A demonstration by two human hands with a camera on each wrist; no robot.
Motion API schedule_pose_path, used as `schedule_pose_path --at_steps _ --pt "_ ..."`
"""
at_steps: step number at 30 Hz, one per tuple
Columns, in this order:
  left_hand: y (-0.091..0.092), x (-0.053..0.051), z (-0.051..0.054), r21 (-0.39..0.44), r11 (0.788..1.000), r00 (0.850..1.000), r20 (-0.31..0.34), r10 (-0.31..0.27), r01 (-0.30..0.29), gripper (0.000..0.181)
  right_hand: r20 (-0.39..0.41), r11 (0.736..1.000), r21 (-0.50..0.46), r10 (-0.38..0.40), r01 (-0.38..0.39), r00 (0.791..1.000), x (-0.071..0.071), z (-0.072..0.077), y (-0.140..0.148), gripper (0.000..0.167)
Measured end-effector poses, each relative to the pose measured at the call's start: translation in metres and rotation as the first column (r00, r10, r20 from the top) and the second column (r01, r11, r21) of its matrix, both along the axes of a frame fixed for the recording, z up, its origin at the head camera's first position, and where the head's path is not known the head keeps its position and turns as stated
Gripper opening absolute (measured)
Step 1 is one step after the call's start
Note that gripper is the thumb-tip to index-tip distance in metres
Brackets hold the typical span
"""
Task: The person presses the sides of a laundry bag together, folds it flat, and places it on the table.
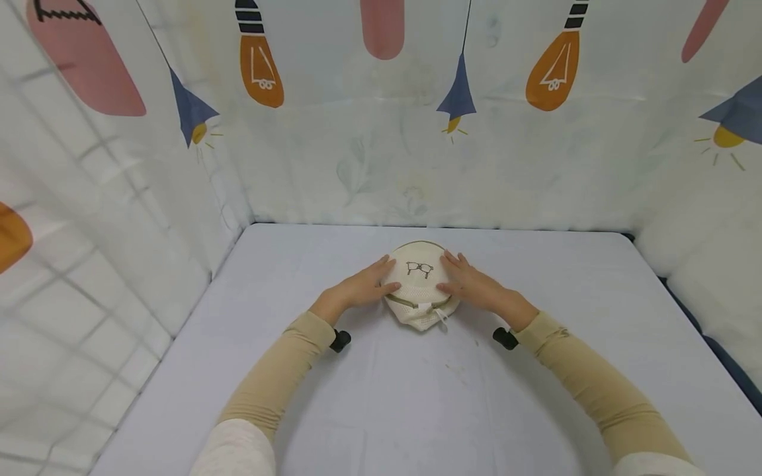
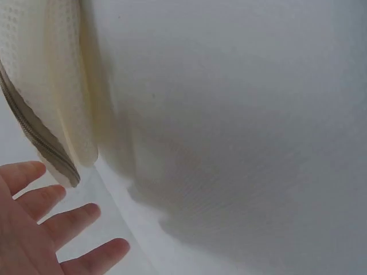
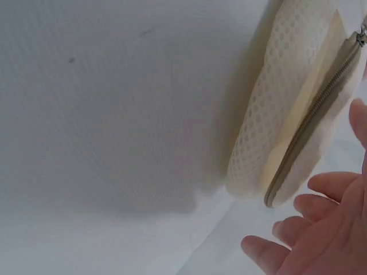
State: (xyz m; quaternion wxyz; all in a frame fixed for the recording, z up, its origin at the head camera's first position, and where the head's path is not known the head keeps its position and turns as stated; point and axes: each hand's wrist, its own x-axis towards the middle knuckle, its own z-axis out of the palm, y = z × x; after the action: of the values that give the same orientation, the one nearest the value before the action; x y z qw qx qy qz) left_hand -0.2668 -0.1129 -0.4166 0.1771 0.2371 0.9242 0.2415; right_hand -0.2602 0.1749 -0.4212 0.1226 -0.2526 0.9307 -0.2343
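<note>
A round, cream mesh laundry bag [image 1: 419, 285] with a printed pair of glasses [image 1: 419, 268] lies on the table. Its zip [image 1: 402, 302] curves along the near side, and a small pale tab [image 1: 441, 316] hangs there. My left hand [image 1: 364, 285] rests against the bag's left edge, fingers spread and fairly straight. On the opposite edge, my right hand [image 1: 475, 285] touches it the same way. In the left wrist view, the left fingers [image 2: 71, 223] are extended beside the zip's end. The right wrist view has the right hand [image 3: 327, 229] beside the mesh side [image 3: 269, 103]. The bag's underside is hidden.
A white cloth covers the table [image 1: 417, 403]. Behind it hangs a pale curtain [image 1: 333, 152] printed with bulbs and lamps, which continues along both sides. Each wrist wears a small black device, one on the left [image 1: 340, 341] and one on the right [image 1: 505, 338].
</note>
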Motion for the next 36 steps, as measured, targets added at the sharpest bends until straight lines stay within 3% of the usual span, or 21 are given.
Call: schedule_pose_path --at_steps 4,11,19,26,36 --pt "0.004 -0.001 -0.003 -0.063 0.998 0.999 -0.037 -0.021 0.019 0.077 -0.004 0.999 0.025 0.044 -0.044 0.999 -0.001 -0.004 -0.005 0.087" --pt "0.016 -0.001 -0.004 -0.147 0.987 0.996 -0.049 -0.076 0.068 0.09 -0.058 0.995 0.068 0.072 -0.068 0.996 -0.001 -0.01 -0.01 0.094" --pt "0.024 0.001 -0.005 -0.224 0.973 0.996 -0.048 -0.072 0.06 0.098 -0.027 0.987 0.15 0.071 -0.066 0.997 0.0 -0.01 -0.019 0.099" --pt "0.028 0.003 -0.001 -0.264 0.963 0.997 -0.045 -0.069 0.055 0.101 -0.051 0.983 0.178 0.052 -0.042 0.997 0.003 -0.011 -0.022 0.098" --pt "0.035 0.005 -0.007 -0.391 0.92 0.99 -0.111 -0.084 0.035 0.1 -0.081 0.971 0.239 0.043 -0.022 0.996 0.006 -0.017 -0.022 0.097"
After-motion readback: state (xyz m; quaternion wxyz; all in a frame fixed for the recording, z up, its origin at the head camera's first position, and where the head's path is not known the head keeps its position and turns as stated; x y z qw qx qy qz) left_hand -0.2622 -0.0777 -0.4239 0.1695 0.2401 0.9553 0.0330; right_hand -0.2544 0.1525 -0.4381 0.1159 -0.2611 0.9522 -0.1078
